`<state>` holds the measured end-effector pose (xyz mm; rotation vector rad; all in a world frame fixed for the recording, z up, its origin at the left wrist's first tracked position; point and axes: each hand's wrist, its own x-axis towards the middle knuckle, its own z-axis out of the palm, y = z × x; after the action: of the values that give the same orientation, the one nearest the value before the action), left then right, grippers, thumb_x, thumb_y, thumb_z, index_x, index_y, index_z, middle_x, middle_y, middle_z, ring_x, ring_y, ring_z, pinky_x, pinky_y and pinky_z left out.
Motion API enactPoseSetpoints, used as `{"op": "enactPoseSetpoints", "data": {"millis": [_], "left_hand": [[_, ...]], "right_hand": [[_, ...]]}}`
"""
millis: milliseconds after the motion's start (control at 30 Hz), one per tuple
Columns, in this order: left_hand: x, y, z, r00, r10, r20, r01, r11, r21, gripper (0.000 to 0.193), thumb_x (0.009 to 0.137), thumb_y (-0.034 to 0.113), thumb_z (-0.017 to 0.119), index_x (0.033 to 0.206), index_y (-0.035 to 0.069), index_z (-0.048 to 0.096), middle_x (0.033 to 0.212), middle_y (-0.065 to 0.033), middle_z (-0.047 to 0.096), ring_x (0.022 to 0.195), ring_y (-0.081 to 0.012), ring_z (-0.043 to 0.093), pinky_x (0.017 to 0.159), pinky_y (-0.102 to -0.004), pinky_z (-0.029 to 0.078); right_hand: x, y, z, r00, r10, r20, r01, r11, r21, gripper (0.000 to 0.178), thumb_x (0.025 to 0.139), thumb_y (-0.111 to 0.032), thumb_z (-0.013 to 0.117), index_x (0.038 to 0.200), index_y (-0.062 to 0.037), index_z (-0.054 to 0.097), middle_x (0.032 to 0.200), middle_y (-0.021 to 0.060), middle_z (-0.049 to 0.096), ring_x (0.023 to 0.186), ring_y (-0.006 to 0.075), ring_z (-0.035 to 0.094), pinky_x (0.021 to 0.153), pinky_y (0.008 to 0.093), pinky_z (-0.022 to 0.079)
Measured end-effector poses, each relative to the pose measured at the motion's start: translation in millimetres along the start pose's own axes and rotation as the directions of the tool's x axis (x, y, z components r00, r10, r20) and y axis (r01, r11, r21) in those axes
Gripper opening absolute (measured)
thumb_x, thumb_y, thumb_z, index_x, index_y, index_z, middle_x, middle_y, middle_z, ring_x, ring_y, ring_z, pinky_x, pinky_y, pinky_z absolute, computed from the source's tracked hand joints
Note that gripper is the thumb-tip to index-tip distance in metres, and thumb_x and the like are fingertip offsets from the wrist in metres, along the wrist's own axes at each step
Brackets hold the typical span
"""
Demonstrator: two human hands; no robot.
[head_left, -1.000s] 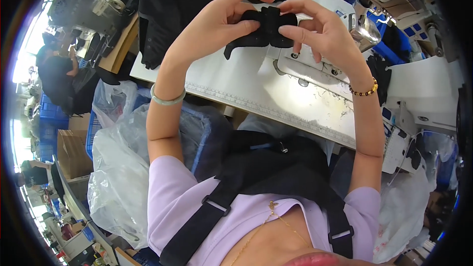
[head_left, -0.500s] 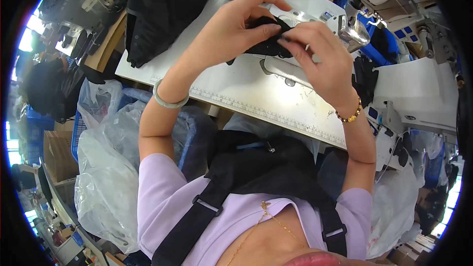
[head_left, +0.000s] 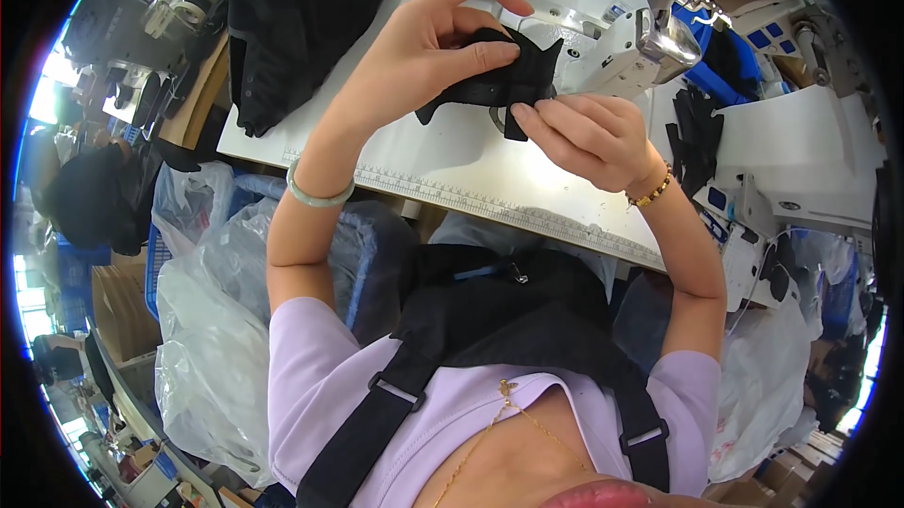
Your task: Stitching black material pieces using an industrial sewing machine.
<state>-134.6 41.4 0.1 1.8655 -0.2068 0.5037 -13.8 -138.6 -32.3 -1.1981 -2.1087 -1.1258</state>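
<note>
A small piece of black fabric (head_left: 508, 80) is held up over the white sewing table (head_left: 443, 145). My left hand (head_left: 447, 47) pinches its upper left part between thumb and fingers, with the index finger stretched out above. At the lower right edge, the fingers of my right hand (head_left: 589, 136) are closed together against the cloth; the exact grip there is partly hidden. Just beyond the fabric stands the pale head of a sewing machine (head_left: 626, 51). A ruler strip (head_left: 471, 197) runs along the table's near edge.
Larger black cloth (head_left: 301, 37) is heaped at the table's far left. Black strips (head_left: 695, 136) hang at the right by a white machine body (head_left: 800, 169). Clear plastic bags (head_left: 212, 338) fill the space at the lower left, beside a blue basket (head_left: 155, 258).
My right hand has moved down and slightly left, toward the fabric's lower edge. The black fabric is now spread wider between my hands. My left hand has shifted slightly left.
</note>
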Motion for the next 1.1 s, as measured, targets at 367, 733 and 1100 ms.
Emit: {"op": "enactPoseSetpoints", "data": {"millis": [367,733,1100], "left_hand": [[-18,1,7,0.922,0.354,-0.155,-0.207,0.791,0.576,0.023,0.082,0.006,0.064,0.103,0.004,0.053,0.097,-0.004,0.059,0.079,-0.0076,0.054,0.067,-0.0216,0.041],[-67,5,37,0.837,-0.506,-0.206,0.446,0.851,-0.277,0.023,0.087,0.014,0.056,0.088,-0.008,0.063,0.074,-0.0135,0.066,0.061,-0.0169,0.063,0.047,-0.0225,0.046],[-59,-15,70,0.814,-0.464,-0.349,0.269,0.835,-0.481,0.016,0.085,0.008,0.057,0.087,-0.008,0.062,0.076,-0.0134,0.065,0.066,-0.0178,0.064,0.056,-0.0253,0.05]], "right_hand": [[31,-9,-20,0.308,0.722,0.619,-0.821,-0.126,0.556,0.016,0.087,-0.014,0.061,0.096,-0.0008,0.061,0.064,0.002,0.061,0.051,0.0039,0.054,0.042,0.0177,0.041],[13,-38,20,0.716,0.687,0.122,-0.62,0.546,0.564,0.014,0.081,-0.005,0.063,0.095,-0.0023,0.061,0.082,0.0058,0.064,0.063,0.0149,0.062,0.052,0.023,0.05],[2,-42,12,0.274,0.826,0.493,-0.62,-0.241,0.747,0.013,0.09,-0.011,0.056,0.093,0.0018,0.057,0.062,0.0039,0.058,0.043,0.0071,0.054,0.036,0.0177,0.037]]}}
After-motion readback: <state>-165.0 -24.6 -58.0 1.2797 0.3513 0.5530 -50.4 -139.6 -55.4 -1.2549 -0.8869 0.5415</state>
